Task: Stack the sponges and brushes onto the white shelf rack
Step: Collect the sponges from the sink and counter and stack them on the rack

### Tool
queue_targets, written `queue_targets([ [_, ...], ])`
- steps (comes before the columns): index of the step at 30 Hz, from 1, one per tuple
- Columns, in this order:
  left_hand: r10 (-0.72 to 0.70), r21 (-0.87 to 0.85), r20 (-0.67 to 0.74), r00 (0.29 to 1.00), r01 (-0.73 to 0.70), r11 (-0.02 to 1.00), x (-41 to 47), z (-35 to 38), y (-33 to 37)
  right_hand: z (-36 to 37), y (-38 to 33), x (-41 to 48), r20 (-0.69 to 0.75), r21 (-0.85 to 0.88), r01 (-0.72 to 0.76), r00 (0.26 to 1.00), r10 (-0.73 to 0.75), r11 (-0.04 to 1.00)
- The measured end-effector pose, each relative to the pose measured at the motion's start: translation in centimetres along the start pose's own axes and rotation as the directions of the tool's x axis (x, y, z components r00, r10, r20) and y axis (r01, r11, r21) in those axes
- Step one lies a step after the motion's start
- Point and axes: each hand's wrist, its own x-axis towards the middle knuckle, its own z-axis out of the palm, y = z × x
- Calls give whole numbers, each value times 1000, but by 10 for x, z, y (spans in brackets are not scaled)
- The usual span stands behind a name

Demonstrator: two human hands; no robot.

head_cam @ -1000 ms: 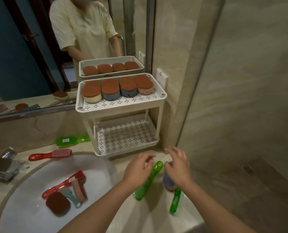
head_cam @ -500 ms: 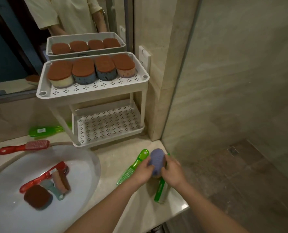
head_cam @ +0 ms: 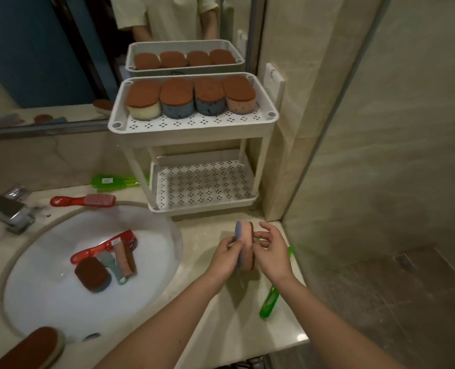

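Left hand (head_cam: 226,255) and right hand (head_cam: 271,251) grip holding 1 sponge (head_cam: 243,235), 4 sponges (head_cam: 177,98) atop rack (head_cam: 194,126)

— Lifting the sponge (head_cam: 243,241) off the tabletop (head_cam: 221,328) now?
— Yes, raising it between the left hand (head_cam: 227,255) and right hand (head_cam: 270,251), no longer just reaching.
— Turning it as well?
— Tipping it up on edge, baring pink and brown layers beside the blue.

You can count eight sponges (head_cam: 177,98): four on the white rack's (head_cam: 194,126) top shelf, one held at the near right, two in the sink (head_cam: 48,275), one at the near left. Brushes (head_cam: 88,201) plainly in view number five: two red, two green, one teal.
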Motion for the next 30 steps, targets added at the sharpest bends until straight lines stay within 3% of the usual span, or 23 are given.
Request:
queue_targets([
  [3, 29, -29, -60, 998, -31, 999, -8, -23, -1, 23, -8, -1, 92, 73, 20, 995, -26, 997],
  [10, 20, -145, -286, 958, -64, 987, -29, -85, -9, 86, -35, -17, 253, 60, 168, 951, -178, 984],
  [16, -13, -130, -467, 884, -53, 990, -51, -144, -26, 142, -47, -40, 443, 63, 162, 880, -173, 985],
  [21, -36, -115, -600, 799, -41, 993, -75, -203, -47, 194, -54, -74, 511, 22, 218, 836, -198, 976],
  [30, -45, -132, -742, 669, -79, 988, -120, -313, -86, 285, -64, -136, 767, -211, 353, 638, -70, 911],
])
